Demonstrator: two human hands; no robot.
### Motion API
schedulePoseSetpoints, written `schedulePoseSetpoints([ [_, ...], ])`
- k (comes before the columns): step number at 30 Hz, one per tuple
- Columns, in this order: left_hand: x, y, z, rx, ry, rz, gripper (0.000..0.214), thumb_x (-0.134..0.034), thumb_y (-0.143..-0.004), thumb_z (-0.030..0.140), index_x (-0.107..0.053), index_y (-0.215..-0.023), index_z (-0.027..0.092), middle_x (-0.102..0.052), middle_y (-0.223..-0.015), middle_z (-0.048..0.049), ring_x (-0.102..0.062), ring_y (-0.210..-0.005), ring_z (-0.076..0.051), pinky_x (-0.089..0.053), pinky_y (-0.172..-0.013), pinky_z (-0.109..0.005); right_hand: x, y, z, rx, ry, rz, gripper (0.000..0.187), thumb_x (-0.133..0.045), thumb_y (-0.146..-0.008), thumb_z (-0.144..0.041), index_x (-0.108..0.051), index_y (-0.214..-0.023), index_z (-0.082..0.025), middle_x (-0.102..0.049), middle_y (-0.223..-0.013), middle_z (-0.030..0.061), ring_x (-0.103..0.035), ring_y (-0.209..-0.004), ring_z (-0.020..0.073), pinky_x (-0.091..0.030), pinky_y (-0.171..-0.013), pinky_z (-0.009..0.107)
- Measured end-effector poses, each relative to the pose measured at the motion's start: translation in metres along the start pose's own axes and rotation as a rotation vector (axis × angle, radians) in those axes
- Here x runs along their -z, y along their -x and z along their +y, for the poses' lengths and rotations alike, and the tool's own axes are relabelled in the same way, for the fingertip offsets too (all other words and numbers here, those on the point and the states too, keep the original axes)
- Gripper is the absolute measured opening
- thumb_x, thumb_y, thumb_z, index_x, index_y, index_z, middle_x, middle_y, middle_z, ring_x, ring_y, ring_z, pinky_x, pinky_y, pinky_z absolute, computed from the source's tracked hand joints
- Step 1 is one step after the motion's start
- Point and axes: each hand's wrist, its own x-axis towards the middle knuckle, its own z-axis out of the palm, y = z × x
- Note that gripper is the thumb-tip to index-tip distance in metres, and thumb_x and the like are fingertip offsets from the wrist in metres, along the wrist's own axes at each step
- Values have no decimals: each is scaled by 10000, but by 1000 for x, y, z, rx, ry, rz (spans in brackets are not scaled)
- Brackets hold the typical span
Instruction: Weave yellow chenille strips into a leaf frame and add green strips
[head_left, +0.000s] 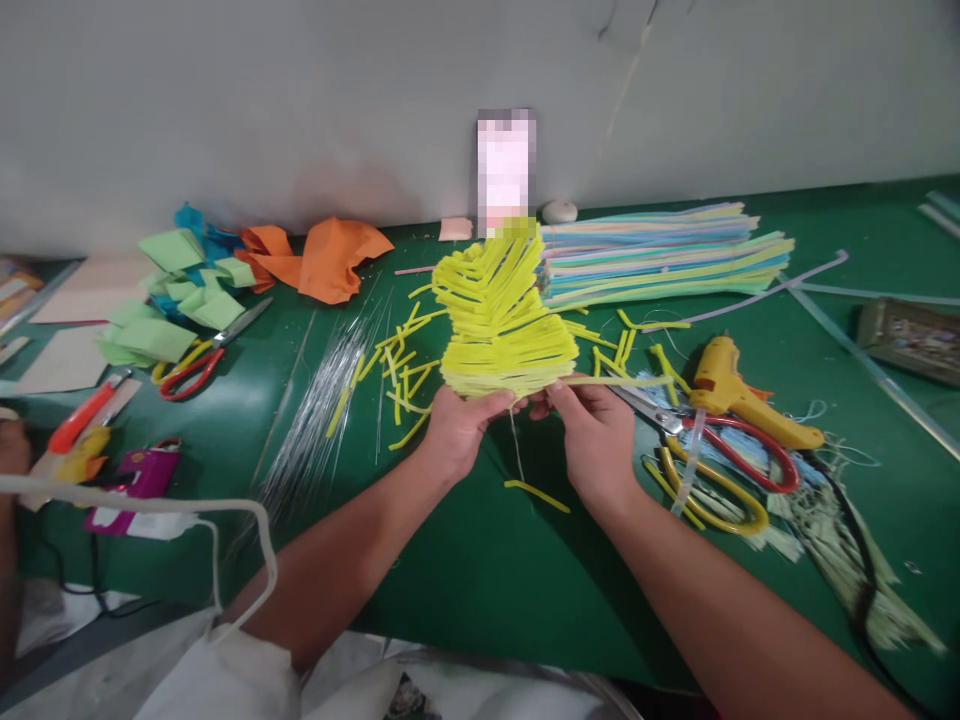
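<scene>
A layered piece of yellow pipe cleaners (510, 335) stands upright over the table, with strips bent in V shapes at its top. My left hand (459, 430) is closed on its lower left edge, thumb in front. Closed on the lower right edge, my right hand (596, 430) has thumb and fingers near the end of a pale yellow pipe cleaner (622, 380) that sticks out to the right. A thin wire (518, 447) hangs from the bottom of the piece between my hands. Some of my fingertips are hidden behind it.
Large scissors (720, 470) and a yellow glue gun (731, 390) lie right of my hands. Behind are bundled pastel pipe cleaners (667, 255) and an upright phone (506, 165). Wires (322, 400), smaller scissors (193, 375) and green paper (157, 335) lie left. A white cable (259, 530) crosses the front left.
</scene>
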Motion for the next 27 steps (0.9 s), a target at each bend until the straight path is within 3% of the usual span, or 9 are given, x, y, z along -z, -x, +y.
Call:
schedulePoseSetpoints([
  [4,-2,-1,0,-35,-29,17,599,-863,-605,272,-687,-1169,175,-756,-1051,-99,-708,-839,-221,-580,-760,-350,1,-2,-1,-55,-73,-50,202,-721,-788,-388,-707,-745,-191,-698,-668,14,-636,-604,153,-529,-631,307],
  [10,1,-1,-2,-129,-54,13,523,-852,-637,276,-703,-1128,179,-746,-1100,-97,-674,-1094,-281,-531,-985,-444,-2,0,-8,-106,-88,-130,205,-811,-664,-340,-714,-777,-200,-747,-764,18,-652,-635,150,-559,-649,314],
  [16,7,0,-8,-176,-181,55,465,-871,-614,255,-739,-1052,173,-742,-1123,-91,-672,-1110,-281,-504,-1038,-457,-2,0,-8,-142,-26,-100,220,-830,-635,-351,-717,-732,-189,-725,-680,13,-631,-583,147,-536,-597,301],
  [27,4,-1,-5,-118,-101,10,496,-877,-596,227,-737,-1068,171,-743,-1123,-101,-681,-1091,-290,-514,-1022,-466,-3,-3,-4,-166,-131,-107,182,-840,-614,-310,-730,-710,-202,-728,-703,10,-611,-600,135,-511,-574,277],
])
